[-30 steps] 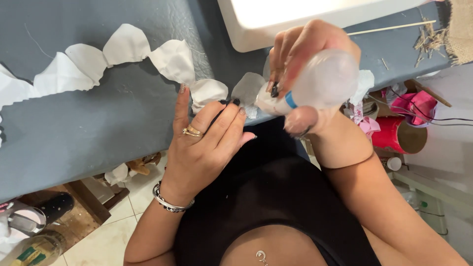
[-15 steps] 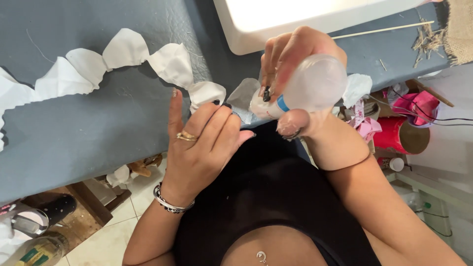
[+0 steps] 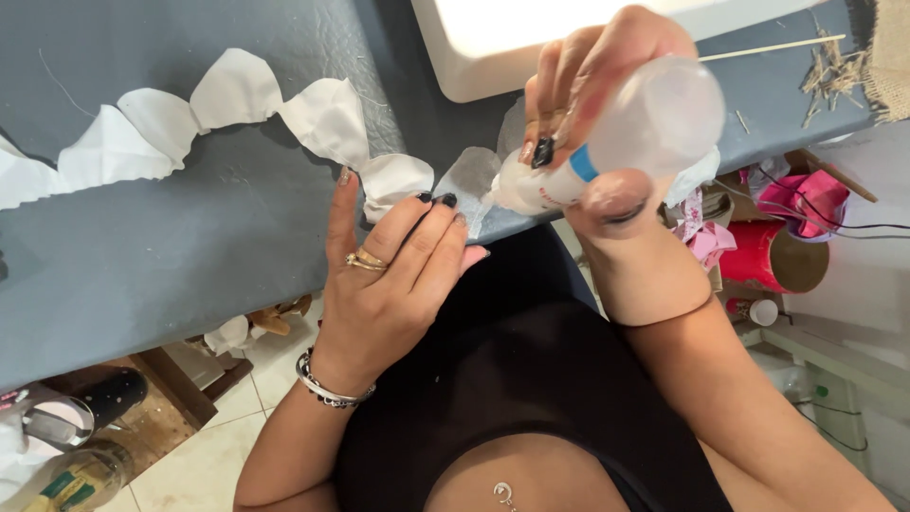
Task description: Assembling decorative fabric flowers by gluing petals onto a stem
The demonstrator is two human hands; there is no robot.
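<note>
at the far left, a chain of white fabric petals [image 3: 190, 118] lies across the grey-blue table [image 3: 190, 246], running toward the table edge. the last petal [image 3: 396, 178] of the chain is under the fingertips of the left hand [image 3: 389, 284]. this hand is flat and mostly open, the fingers are stretched and only press on the fabric, they do not grip it.

just to the right lies a thin translucent white piece [image 3: 469, 180], at the edge of the table. the tip of a glue bottle [image 3: 616, 142] points down at it. the right hand [image 3: 592, 95] is closed around this bottle, fingers curled on the neck and thumb under the body, and holds it tilted.

the bottle is of cloudy plastic with a blue band; how much glue is inside, i cannot tell. a too strong squeeze could give too much glue, which may run onto the table or on the left fingers, because they are very near the tip. the piece sits on the edge, so it could also slip off.

at the far right, below the table, is a red cup-like container [image 3: 773, 256] lying on its side; its content is not visible.
</note>
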